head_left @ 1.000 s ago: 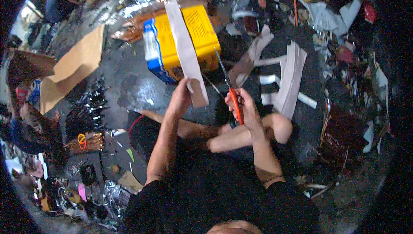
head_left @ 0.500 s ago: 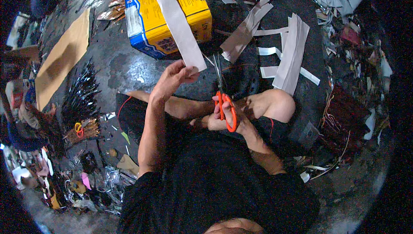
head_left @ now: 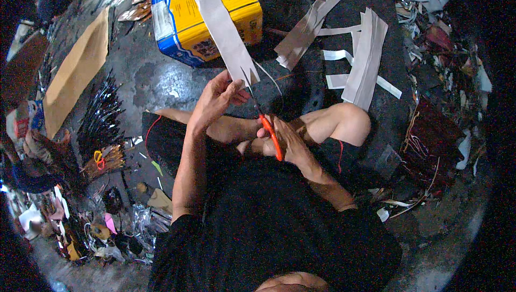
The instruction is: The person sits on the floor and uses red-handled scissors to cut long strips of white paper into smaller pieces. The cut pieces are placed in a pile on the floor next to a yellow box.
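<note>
My left hand (head_left: 223, 96) pinches the near end of a long pale grey-white strip (head_left: 219, 26), which looks like paper or thin sheet. The strip's far part lies across a yellow and blue box (head_left: 239, 2). My right hand (head_left: 285, 136) is closed on the orange handles of a pair of scissors (head_left: 270, 131). Their blades reach into the strip's near end, just right of my left fingertips, and a slit shows there. From the strip's right edge a thin, narrow sliver (head_left: 271, 77) curls away.
Bundles of similar strips lie beyond my right knee, one stack (head_left: 367, 58) and another bundle (head_left: 308, 29). A brown cardboard piece (head_left: 78, 71) and a bunch of dark bristles (head_left: 105, 114) lie at the left. Scraps cover both sides. Another person's hand (head_left: 45, 147) shows at far left.
The scissors have moved left and up from beside the strip into its near end. A sliver at the strip's right edge now curls out. My left hand keeps its hold.
</note>
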A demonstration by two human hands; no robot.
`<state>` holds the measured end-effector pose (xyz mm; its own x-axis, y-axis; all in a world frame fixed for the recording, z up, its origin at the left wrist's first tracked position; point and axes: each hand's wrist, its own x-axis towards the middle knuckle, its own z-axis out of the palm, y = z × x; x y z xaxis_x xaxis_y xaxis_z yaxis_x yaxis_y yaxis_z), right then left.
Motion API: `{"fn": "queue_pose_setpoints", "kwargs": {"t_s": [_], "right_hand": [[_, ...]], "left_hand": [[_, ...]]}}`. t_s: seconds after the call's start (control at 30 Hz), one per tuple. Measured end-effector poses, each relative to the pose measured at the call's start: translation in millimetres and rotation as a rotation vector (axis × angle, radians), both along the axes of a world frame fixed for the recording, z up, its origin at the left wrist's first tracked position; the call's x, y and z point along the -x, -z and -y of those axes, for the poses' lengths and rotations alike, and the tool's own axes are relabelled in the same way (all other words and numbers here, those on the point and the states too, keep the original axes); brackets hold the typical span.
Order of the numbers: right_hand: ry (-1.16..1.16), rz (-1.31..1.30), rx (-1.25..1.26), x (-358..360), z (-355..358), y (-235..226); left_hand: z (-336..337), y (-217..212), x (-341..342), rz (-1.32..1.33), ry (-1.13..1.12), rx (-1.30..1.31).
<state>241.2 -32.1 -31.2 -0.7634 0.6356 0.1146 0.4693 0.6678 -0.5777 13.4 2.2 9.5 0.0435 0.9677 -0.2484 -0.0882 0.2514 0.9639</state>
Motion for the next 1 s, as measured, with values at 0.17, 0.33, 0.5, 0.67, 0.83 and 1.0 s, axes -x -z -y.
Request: {"fn": "queue_pose_setpoints", "kwargs": {"t_s": [0.17,0.33,0.5,0.67,0.83,1.0], "right_hand": [[0.038,-0.062,0.085,2,-2,25],[0.147,-0.354,0.791,15,-9,-25],[0.280,-0.321,0.546,6,9,11],[0.171,-0.348,0.750,24,-8,-41],[0.005,-0.261,0.263,14,-12,-6],[0.290,-0.430,0.931,16,4,-26]], "left_hand": [[2,-3,-5,0.010,-0.010,-0.004],[6,-1,-4,0.008,-0.024,-0.031],[-3,-6,-5,0.050,-0.057,-0.013],[3,4,-1,0.006,0.007,-0.007],[6,2,-6,0.045,0.006,0.027],[0,-9,-4,0.044,-0.047,0.042]]}}
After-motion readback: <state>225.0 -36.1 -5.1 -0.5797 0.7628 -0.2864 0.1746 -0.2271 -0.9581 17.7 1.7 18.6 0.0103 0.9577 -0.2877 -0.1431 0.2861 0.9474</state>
